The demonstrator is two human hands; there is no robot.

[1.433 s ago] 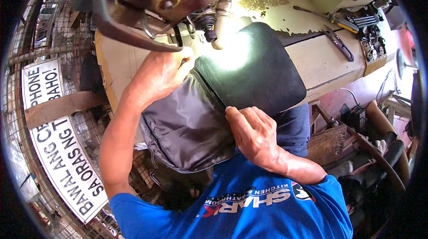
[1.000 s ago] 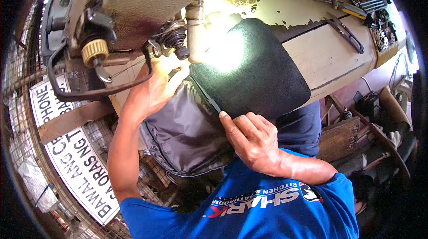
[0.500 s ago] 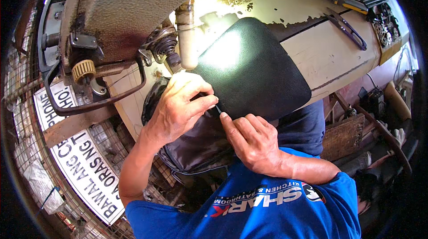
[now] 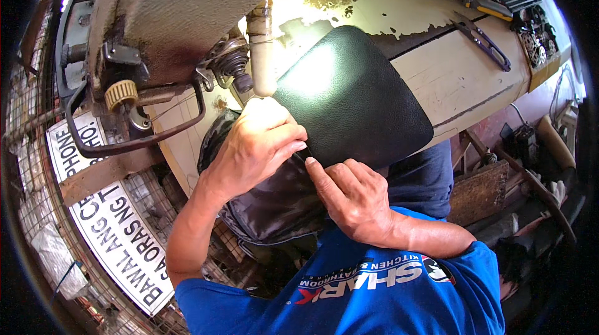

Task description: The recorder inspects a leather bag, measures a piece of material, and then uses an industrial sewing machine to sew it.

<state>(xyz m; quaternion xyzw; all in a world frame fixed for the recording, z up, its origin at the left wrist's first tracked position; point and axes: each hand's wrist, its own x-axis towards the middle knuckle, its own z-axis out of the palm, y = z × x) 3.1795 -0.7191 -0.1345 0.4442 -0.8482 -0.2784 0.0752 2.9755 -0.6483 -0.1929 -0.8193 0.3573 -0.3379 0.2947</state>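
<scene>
A black leather-like panel (image 4: 374, 110) with rounded corners lies on the sewing table, brightly lit at its upper left. Against its near left edge, a glossy dark fabric piece (image 4: 268, 210) hangs in folds over my lap. My left hand (image 4: 259, 144) is closed in a pinch by the panel's edge, just below the machine's pale post. Close beside it, my right hand (image 4: 352, 194) pinches at the near edge, fingers curled under the thumb. A thin dark strip shows between the two hands; its kind is unclear.
An industrial sewing machine (image 4: 181, 16) looms at the upper left, with a looped metal bar (image 4: 137, 144) beside it. Purple-handled snips (image 4: 490, 48), a yellow-and-grey cutter (image 4: 490, 7) and a box of metal parts (image 4: 538, 41) lie at the far right. White signs (image 4: 121, 247) stand below left.
My left hand has turned slightly, its fingers drawn closer together by the strip. My right hand and the black panel have barely shifted.
</scene>
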